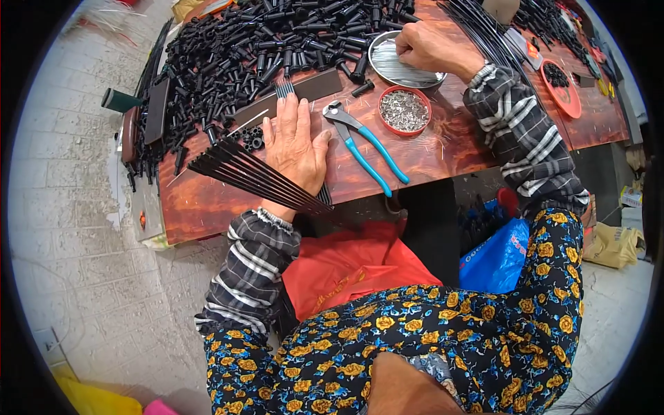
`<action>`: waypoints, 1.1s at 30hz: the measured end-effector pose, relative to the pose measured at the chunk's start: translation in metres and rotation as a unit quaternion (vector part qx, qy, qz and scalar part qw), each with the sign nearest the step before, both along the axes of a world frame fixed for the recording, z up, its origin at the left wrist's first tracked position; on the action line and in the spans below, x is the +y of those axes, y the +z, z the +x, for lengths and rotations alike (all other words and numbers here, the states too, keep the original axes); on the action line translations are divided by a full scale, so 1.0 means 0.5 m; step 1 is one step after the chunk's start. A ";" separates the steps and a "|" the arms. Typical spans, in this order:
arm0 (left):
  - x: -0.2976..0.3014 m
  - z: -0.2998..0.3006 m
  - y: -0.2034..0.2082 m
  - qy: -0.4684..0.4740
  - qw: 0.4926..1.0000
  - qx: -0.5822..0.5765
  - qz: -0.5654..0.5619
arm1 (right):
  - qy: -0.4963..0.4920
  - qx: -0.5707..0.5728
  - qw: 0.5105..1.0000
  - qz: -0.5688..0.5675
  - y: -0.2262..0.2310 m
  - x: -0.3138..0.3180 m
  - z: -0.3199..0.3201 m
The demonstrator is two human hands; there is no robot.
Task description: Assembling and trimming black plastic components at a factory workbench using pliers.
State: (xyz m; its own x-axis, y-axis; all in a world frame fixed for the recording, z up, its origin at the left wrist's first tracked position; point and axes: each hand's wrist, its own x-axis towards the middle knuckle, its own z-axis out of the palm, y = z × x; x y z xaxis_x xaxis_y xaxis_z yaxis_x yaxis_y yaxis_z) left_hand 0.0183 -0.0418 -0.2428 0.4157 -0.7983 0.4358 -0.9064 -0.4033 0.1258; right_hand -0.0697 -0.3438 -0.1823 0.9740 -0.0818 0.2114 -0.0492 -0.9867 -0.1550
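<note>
While several silver pins (284,89) are jutting past the left hand (296,149), its fingers nearly straight, slightly spread, at the tabletop's (207,216) near edge, plenty more are lying in the round metal dish (371,61), where the right hand (432,50) is curling its fingers, pinching what I cannot tell.

I take this for a small assembly workshop: identical black parts (304,34) heaped along the frame's top on a wood-grained table (221,216), pliers (348,131) at upper centre, a red dish (405,133) of tiny metal pieces beside them, grimy tiled floor (76,180) at left.
</note>
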 end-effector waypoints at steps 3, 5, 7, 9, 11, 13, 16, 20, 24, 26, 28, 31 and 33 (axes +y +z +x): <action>0.002 0.001 0.000 0.002 1.000 0.003 0.001 | -0.019 0.003 0.999 -0.048 0.013 0.012 -0.005; 0.001 -0.002 0.002 0.003 1.000 0.011 0.003 | 0.001 -0.058 0.997 -0.043 0.008 0.002 -0.009; 0.001 -0.003 0.003 0.005 1.000 0.014 0.005 | -0.011 -0.058 0.998 -0.029 0.022 0.022 -0.008; -0.002 -0.004 0.003 0.004 1.000 0.018 0.006 | -0.027 -0.057 0.998 -0.016 0.024 0.036 0.002; -0.008 -0.006 0.003 0.000 1.000 0.022 0.010 | 0.095 -0.078 0.990 0.071 0.014 0.048 0.018; 0.009 -0.001 0.005 0.016 1.000 0.017 0.017 | 0.127 -0.021 0.985 0.119 0.030 0.112 0.054; 0.002 -0.006 0.008 0.009 1.000 0.017 0.016 | 0.165 -0.064 0.974 0.141 0.014 0.137 0.080; 0.001 -0.004 0.006 -0.001 1.000 0.025 0.015 | 0.142 -0.051 0.980 0.128 0.004 0.159 0.110; 0.002 -0.005 0.011 0.004 0.999 0.034 0.022 | 0.140 -0.043 0.982 0.117 -0.011 0.170 0.136; 0.000 -0.004 0.009 0.004 0.999 0.030 0.021 | 0.142 -0.051 0.982 0.118 -0.023 0.169 0.143; 0.001 -0.005 0.011 0.005 0.999 0.030 0.023 | 0.138 -0.040 0.983 0.112 -0.020 0.176 0.145; 0.001 -0.006 0.012 0.007 0.999 0.030 0.024 | 0.150 -0.054 0.981 0.112 -0.033 0.176 0.155; 0.000 -0.006 0.010 0.008 0.999 0.031 0.025 | 0.153 -0.052 0.981 0.112 -0.036 0.174 0.157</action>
State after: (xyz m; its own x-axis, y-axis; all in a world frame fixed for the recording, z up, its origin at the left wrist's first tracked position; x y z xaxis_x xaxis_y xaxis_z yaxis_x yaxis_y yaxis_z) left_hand 0.0153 -0.0417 -0.2377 0.4527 -0.8117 0.3690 -0.8913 -0.4242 0.1605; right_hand 0.0090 -0.2568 -0.2005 0.9345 0.1545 0.3206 0.2707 -0.8935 -0.3584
